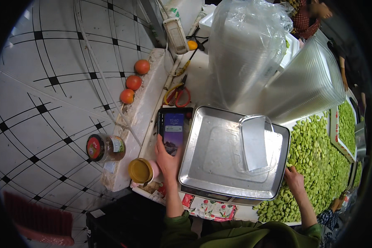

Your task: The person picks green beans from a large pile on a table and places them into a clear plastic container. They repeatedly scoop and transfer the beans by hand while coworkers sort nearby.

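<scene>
My left hand (169, 162) is at the lower end of a smartphone (174, 128) with a lit screen, which lies in a black holder. Its fingers are spread along the left side, and the thumb is blurred. A stainless steel tray (214, 148) sits on a weighing scale (217, 195) in front of me. On the tray's right half is a clear plastic container (256, 145) with a bright white rectangle showing in it. My right hand (295, 181) is at the tray's right rim, beside shelled broad beans (313, 161); its fingertips are partly hidden.
Stacked clear plastic containers stand bagged (241, 55) and loose (310, 80) behind the tray. Red-handled scissors (183, 97) lie left of them. Tomatoes (134, 82) and a lidded jar (105, 148) line a foam ledge (142, 114). An open tub (141, 170) stands near my left wrist. Other people are at right.
</scene>
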`<action>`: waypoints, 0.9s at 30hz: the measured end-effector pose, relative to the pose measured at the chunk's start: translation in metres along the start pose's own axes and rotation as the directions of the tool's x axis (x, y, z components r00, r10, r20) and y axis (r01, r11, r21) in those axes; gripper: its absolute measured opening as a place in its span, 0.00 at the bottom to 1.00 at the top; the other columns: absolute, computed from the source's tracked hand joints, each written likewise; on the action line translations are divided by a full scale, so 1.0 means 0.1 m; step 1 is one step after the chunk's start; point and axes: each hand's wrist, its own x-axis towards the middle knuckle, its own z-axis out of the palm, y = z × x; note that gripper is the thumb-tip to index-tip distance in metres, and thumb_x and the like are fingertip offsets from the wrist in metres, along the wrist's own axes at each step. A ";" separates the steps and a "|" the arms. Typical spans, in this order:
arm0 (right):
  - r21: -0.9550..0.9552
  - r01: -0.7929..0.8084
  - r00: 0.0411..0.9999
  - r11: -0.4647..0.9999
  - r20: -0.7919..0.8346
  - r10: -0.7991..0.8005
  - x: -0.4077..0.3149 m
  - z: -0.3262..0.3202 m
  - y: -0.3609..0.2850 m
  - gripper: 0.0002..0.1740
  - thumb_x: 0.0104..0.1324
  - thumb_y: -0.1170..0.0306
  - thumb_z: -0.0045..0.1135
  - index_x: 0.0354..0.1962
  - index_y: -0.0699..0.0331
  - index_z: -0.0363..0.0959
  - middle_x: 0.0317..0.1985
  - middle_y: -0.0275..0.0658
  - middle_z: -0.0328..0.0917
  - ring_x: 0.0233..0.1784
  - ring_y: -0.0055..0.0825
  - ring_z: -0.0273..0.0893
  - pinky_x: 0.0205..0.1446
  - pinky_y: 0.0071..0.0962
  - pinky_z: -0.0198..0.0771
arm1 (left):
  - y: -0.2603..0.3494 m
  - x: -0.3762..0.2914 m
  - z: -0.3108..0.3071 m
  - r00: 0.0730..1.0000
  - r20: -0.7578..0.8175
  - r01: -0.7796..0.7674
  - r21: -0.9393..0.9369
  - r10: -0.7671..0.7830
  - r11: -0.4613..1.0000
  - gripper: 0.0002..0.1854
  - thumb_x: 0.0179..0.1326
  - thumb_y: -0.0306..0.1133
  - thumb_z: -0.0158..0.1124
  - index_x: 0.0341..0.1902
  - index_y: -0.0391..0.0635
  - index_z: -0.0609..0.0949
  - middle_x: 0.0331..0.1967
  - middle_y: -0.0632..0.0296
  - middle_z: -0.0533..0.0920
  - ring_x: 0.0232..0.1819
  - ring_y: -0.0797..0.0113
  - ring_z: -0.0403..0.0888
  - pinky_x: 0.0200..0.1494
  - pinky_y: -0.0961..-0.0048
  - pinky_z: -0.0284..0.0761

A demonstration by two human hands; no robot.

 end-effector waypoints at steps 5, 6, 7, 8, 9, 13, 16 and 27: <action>-0.013 0.003 1.000 1.000 0.028 -0.002 -0.39 -0.10 0.06 0.07 0.57 0.68 0.61 0.35 0.50 0.75 0.31 0.35 0.70 0.24 0.34 0.76 0.23 0.33 0.71 | 0.02 -0.14 -0.12 0.972 0.120 0.232 -0.620 -0.202 0.749 0.22 0.66 0.26 0.58 0.63 0.37 0.72 0.61 0.52 0.75 0.62 0.62 0.72 0.63 0.68 0.66; 0.001 -0.011 0.998 1.000 0.054 0.011 -0.47 -0.17 0.05 0.07 0.56 0.67 0.62 0.35 0.50 0.77 0.30 0.35 0.71 0.24 0.34 0.76 0.24 0.32 0.72 | 0.09 -0.16 -0.16 0.968 0.153 0.250 -0.643 -0.198 0.724 0.21 0.68 0.28 0.56 0.63 0.37 0.73 0.61 0.52 0.75 0.62 0.63 0.72 0.65 0.68 0.65; 0.016 -0.025 0.996 1.000 0.081 0.023 -0.56 -0.21 0.05 0.07 0.55 0.67 0.64 0.34 0.49 0.78 0.30 0.35 0.72 0.24 0.34 0.76 0.25 0.32 0.73 | 0.16 -0.19 -0.19 0.963 0.187 0.269 -0.664 -0.193 0.698 0.20 0.70 0.30 0.54 0.63 0.37 0.73 0.60 0.53 0.75 0.63 0.63 0.71 0.66 0.69 0.64; 0.011 -0.085 0.980 0.996 0.181 0.081 -0.67 -0.22 0.07 0.05 0.55 0.67 0.64 0.32 0.50 0.82 0.28 0.35 0.73 0.25 0.35 0.77 0.29 0.34 0.74 | 0.21 -0.20 -0.24 0.956 0.212 0.295 -0.670 -0.205 0.682 0.19 0.71 0.32 0.53 0.62 0.37 0.73 0.60 0.53 0.76 0.63 0.63 0.71 0.66 0.69 0.63; 0.101 -0.083 0.969 0.991 0.239 0.057 -0.69 -0.31 0.07 0.06 0.56 0.67 0.64 0.33 0.50 0.82 0.30 0.36 0.75 0.26 0.36 0.77 0.31 0.34 0.75 | 0.27 -0.21 -0.27 0.947 0.238 0.321 -0.673 -0.216 0.666 0.19 0.72 0.33 0.51 0.62 0.37 0.74 0.60 0.53 0.76 0.63 0.63 0.71 0.66 0.69 0.62; 0.370 -0.190 0.976 0.909 0.170 0.135 -0.48 -0.56 -0.11 0.10 0.61 0.72 0.58 0.39 0.56 0.83 0.45 0.44 0.82 0.40 0.41 0.82 0.43 0.33 0.78 | 0.45 -0.27 -0.40 0.968 0.211 0.239 -0.586 -0.138 0.774 0.19 0.74 0.35 0.47 0.60 0.37 0.75 0.59 0.54 0.77 0.62 0.63 0.71 0.67 0.68 0.61; 0.288 -0.008 0.996 0.958 -0.081 0.033 -0.17 -0.35 -0.20 0.30 0.53 0.87 0.49 0.52 0.54 0.77 0.57 0.48 0.73 0.51 0.47 0.77 0.49 0.37 0.77 | 0.68 -0.36 -0.47 0.995 0.047 0.095 -0.589 -0.083 0.803 0.17 0.72 0.31 0.48 0.58 0.35 0.76 0.57 0.54 0.78 0.62 0.65 0.72 0.66 0.70 0.62; 0.234 0.294 0.956 0.926 -0.088 -0.281 -0.75 0.10 0.09 0.17 0.57 0.72 0.52 0.45 0.48 0.76 0.58 0.35 0.67 0.67 0.38 0.62 0.61 0.39 0.62 | 1.61 -1.27 -0.48 0.962 0.130 -0.030 -0.821 0.239 0.570 0.14 0.65 0.24 0.44 0.48 0.33 0.76 0.48 0.46 0.78 0.49 0.61 0.76 0.50 0.69 0.72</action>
